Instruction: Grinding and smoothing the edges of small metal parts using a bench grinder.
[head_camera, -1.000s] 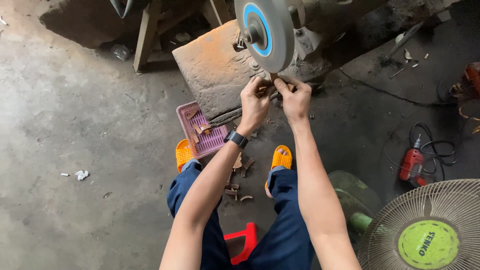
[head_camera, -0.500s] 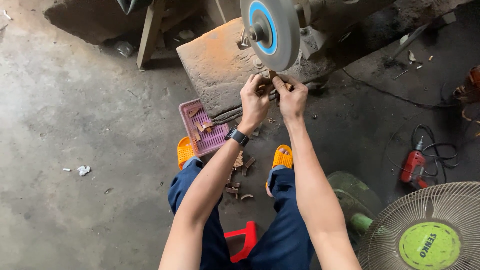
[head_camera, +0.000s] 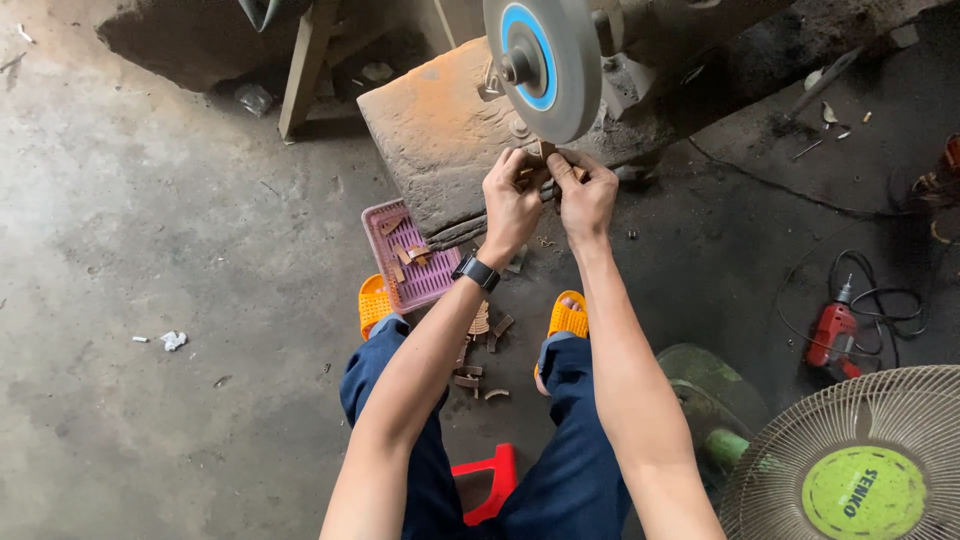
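Small brown wooden piece (head_camera: 547, 152), pinched between both hands and pressed to the lower rim of the grey round grinding wheel with a blue hub disc (head_camera: 543, 62), sits right at the wheel's bottom edge, above the front face of the rust-stained stone block (head_camera: 440, 140). Risk, judged: fingertips are just beside the abrasive rim, so a slip or the piece wearing down short could bring skin onto the wheel; the piece is tiny and could get snatched and flung if the grip loosens or it's fed at a bad angle; dust or chips could fly toward the face. Left hand (head_camera: 512, 198), black wristwatch (head_camera: 476, 271) on the wrist, fingers curled closed and clamped on the near-left side of the piece. Right hand (head_camera: 585, 193) likewise closed, thumb and forefinger pinching the piece from the right; the two hands touch each other at the fingertips. Exact finger placement under the wheel is partly hidden. Below, a pink slotted plastic tray (head_camera: 408, 254) with a few brown pieces leans by the block, more brown scraps (head_camera: 482, 352) lie on the concrete floor between the orange sandals (head_camera: 568, 318). Red power drill (head_camera: 830, 336) with its cord well apart on the right, and a round cage fan with a green centre (head_camera: 860, 470) near the right knee.
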